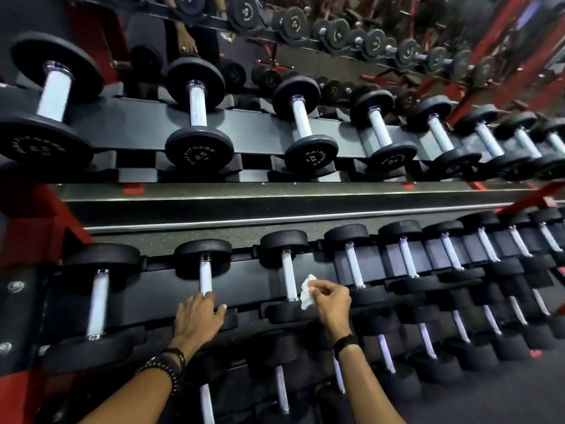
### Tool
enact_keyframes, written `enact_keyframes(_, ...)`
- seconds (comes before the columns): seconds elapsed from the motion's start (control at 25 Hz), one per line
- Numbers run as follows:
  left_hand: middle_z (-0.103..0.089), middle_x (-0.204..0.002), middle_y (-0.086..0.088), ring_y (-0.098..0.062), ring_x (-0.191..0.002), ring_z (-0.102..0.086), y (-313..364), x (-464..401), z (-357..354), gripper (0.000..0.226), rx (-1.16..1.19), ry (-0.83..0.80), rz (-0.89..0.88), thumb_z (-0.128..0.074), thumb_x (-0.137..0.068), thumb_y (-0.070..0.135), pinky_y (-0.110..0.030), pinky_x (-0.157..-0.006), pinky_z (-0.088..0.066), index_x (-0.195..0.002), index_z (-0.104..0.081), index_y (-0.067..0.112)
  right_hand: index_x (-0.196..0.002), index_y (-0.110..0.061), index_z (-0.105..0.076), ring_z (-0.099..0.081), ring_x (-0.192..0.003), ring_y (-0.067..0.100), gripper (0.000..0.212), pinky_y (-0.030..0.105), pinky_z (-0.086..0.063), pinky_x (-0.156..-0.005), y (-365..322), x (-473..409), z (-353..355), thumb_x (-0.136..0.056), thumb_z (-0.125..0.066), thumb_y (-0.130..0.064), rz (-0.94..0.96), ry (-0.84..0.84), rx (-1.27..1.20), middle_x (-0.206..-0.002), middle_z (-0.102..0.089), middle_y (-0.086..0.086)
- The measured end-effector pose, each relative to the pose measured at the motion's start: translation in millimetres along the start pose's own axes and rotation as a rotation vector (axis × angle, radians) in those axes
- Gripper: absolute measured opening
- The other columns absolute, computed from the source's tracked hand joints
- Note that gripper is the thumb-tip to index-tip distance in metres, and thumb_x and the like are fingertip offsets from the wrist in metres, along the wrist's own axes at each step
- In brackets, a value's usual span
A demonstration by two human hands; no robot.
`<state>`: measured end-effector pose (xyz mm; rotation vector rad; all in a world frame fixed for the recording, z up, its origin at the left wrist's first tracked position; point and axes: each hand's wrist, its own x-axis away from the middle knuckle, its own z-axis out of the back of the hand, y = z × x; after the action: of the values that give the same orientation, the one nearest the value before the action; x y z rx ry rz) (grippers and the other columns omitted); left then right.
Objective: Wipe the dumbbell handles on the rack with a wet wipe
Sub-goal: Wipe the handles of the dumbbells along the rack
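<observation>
A tiered rack [275,209] holds rows of black dumbbells with pale knurled handles. My right hand [331,302] pinches a crumpled white wet wipe [306,291] just right of the lower end of a middle-tier dumbbell handle [289,278]; whether the wipe touches the handle I cannot tell. My left hand [198,316] rests over the near head of the neighbouring dumbbell, its fingers lying at the lower end of that handle [205,275]. Both wrists wear dark bands.
The top tier carries larger dumbbells [198,130] marked 25. A lower tier of dumbbells [281,387] sits below my forearms. Red frame posts [36,221] stand at the left and right. A mirror [336,41] behind reflects the rack and a person's hand.
</observation>
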<state>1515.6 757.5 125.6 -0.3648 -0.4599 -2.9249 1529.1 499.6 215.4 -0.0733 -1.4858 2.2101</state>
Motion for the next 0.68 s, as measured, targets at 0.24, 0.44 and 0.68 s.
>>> enact_keyframes(0.24, -0.064, -0.110, -0.005, -0.026, -0.101, -0.062, 26.7, -25.2, -22.9, 0.039, -0.042, 0.019, 0.227, -0.049, -0.092, 0.048, -0.035, -0.083, -0.049, -0.106, -0.067, 0.017, -0.080, -0.011, -0.064, -0.064, -0.059, 0.008, 0.024, 0.013, -0.049, -0.052, 29.1, -80.8, 26.7, -0.073, -0.070, 0.010, -0.049, -0.126, 0.105, -0.066, -0.066, -0.001)
enact_keyframes(0.44, -0.070, -0.094, -0.006, -0.030, -0.091, -0.065, 30.9, -36.4, -28.1, 0.043, 0.002, -0.001, 0.396, -0.053, -0.086, 0.058, -0.034, -0.074, -0.049, -0.089, -0.066, 0.018, -0.083, -0.014, -0.071, -0.061, -0.060, 0.001, 0.021, 0.012, -0.047, -0.058, 64.1, -131.1, 6.9, -0.078, -0.071, 0.007, 0.032, -0.463, 0.263, -0.069, -0.067, -0.001)
enact_keyframes(0.68, -0.072, -0.089, -0.012, -0.034, -0.089, -0.066, 35.3, -42.6, -27.8, 0.035, 0.077, 0.043, 0.606, -0.057, -0.084, 0.044, -0.034, -0.076, -0.050, -0.083, -0.072, 0.012, -0.095, -0.015, -0.053, -0.055, -0.068, 0.012, 0.035, 0.016, -0.042, -0.056, 86.6, -157.1, -28.5, -0.073, -0.079, -0.005, -0.031, -0.711, 0.573, -0.071, -0.056, -0.004)
